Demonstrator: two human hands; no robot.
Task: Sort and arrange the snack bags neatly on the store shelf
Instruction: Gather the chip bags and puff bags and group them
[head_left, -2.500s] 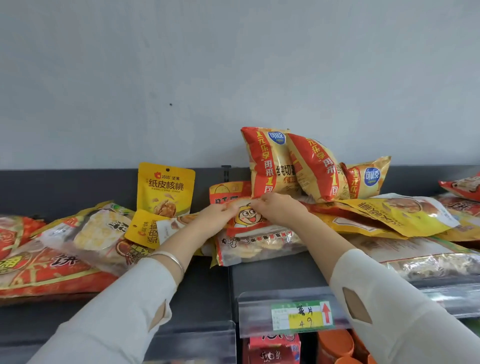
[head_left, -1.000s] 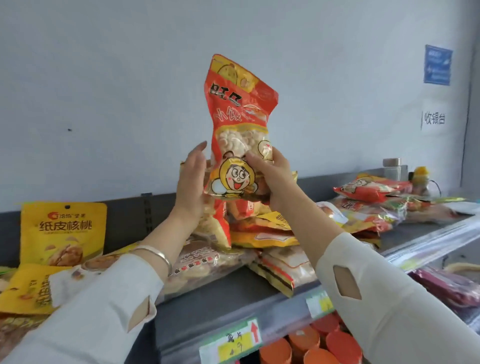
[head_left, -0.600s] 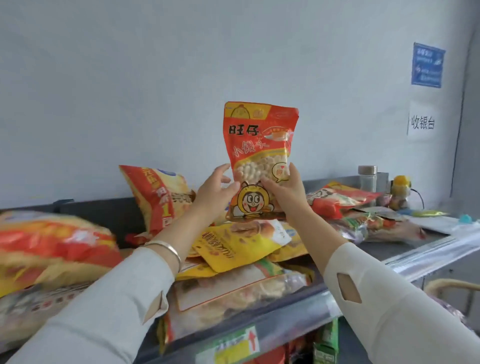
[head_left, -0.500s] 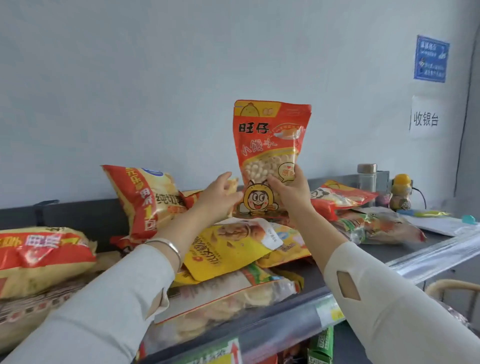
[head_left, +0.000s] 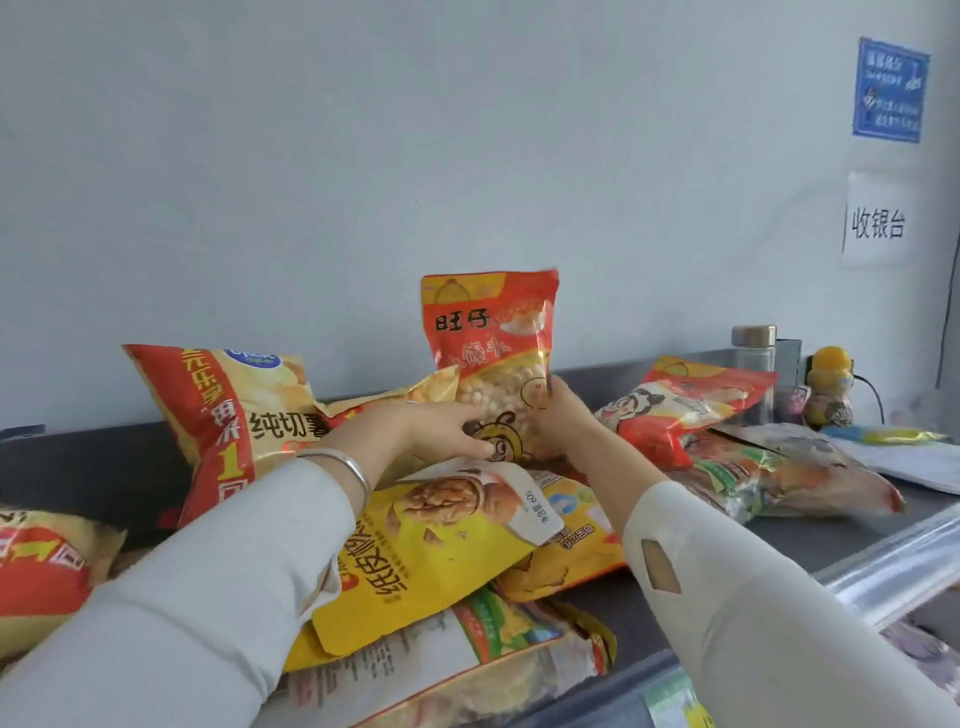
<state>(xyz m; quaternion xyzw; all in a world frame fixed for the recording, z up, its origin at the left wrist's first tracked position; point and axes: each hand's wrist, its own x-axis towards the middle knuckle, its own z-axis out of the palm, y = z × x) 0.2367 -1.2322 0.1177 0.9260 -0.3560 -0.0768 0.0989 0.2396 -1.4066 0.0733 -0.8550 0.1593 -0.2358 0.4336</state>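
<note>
1. While both hands hold it, the orange-red snack bag (head_left: 488, 343) stands upright above the middle of the shelf (head_left: 779, 540). Its top shows against the pale wall, and its clear window shows small round pieces.
2. The left hand (head_left: 421, 431) reaches in from the left at the bag's lower part. Its fingers (head_left: 470, 448) are bent and clamped on the lower left side, over the cartoon face printed there. A silver bracelet (head_left: 337, 467) sits on that wrist at the end of a white sleeve.
3. The right hand (head_left: 563, 415) grips the bag's lower right edge, thumb on the front, the other fingers curled behind it and out of sight.
4. Whether the bag's bottom touches the pile below cannot be told, because the hands and a yellow walnut bag (head_left: 431, 545) cover it.
5. That walnut bag lies tilted on the heap just in front of the hands. It rests on a clear-fronted bag (head_left: 447, 670) at the shelf's front edge, beside a second yellow bag (head_left: 566, 551).
6. To the left, a red-and-yellow chip bag (head_left: 244, 415) stands leaning at the back of the shelf. A second chip bag (head_left: 47, 566) lies at the left edge.
7. To the right of the held bag, a red bag (head_left: 685, 410) rests on a flat clear bag (head_left: 779, 478).
8. At the far right end stand a small jar (head_left: 753, 358) with a metal lid and a yellow figure (head_left: 831, 384). On the wall above hang a blue notice (head_left: 889, 88) and a white paper sign (head_left: 878, 221).
</note>
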